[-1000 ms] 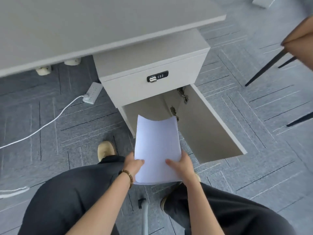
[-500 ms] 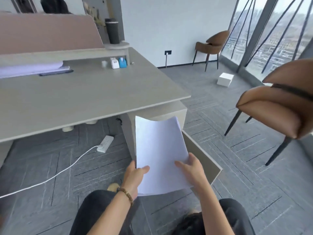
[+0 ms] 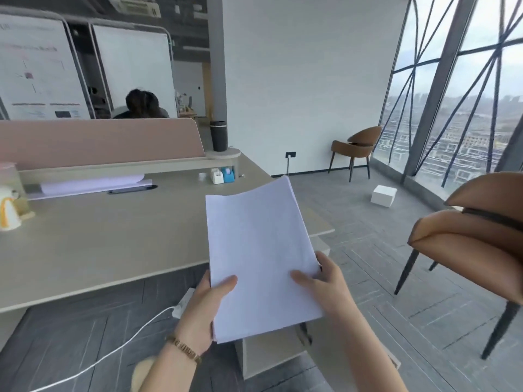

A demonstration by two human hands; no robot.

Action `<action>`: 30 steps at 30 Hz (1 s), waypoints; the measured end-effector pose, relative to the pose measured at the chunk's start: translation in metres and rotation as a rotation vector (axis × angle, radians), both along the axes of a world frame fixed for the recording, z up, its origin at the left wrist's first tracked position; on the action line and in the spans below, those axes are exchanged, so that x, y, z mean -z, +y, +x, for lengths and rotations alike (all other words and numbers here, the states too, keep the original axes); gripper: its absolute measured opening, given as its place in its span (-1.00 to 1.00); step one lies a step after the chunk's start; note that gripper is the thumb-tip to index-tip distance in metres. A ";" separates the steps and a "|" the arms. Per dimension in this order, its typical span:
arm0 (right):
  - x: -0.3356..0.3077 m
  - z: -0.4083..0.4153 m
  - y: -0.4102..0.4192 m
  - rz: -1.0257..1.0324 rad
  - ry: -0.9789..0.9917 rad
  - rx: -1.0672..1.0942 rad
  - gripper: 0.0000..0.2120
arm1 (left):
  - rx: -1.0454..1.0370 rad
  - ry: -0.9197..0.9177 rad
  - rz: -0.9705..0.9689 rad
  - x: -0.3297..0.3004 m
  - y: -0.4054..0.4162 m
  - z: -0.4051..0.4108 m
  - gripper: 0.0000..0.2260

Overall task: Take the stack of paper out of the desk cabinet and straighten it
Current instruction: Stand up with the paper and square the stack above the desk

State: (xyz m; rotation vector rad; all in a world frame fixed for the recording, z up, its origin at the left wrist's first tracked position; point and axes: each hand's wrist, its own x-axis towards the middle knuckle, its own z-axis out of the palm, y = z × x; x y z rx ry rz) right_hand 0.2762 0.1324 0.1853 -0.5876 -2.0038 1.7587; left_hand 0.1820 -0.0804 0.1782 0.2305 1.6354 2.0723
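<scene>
Paper stack [image 3: 259, 258] at frame centre, held up off the tabletop [image 3: 107, 239]. Left hand [image 3: 208, 302] grip clamped on its lower-left edge, right hand [image 3: 325, 281] grip clamped lower right, thumbs on top. Top edge curls.

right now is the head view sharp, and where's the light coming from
Head view: daylight comes from the tall windows on the right; wide-angle bending curves the window frames and desk edge; the stack of paper held by both hands is fairly clear but looks washed out, and the whiteboard writing is too soft to read.
</scene>
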 end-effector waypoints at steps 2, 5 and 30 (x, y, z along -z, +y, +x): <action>-0.003 -0.028 0.002 -0.025 0.007 -0.021 -0.68 | -0.044 0.005 0.006 0.000 0.003 -0.027 -0.77; -0.001 -0.079 0.010 -0.049 0.001 -0.049 -0.71 | -0.070 0.061 -0.012 0.002 0.010 -0.076 -0.76; -0.011 -0.321 0.059 0.066 0.182 -0.233 -0.67 | -0.259 0.515 -0.108 -0.013 0.055 -0.300 -0.59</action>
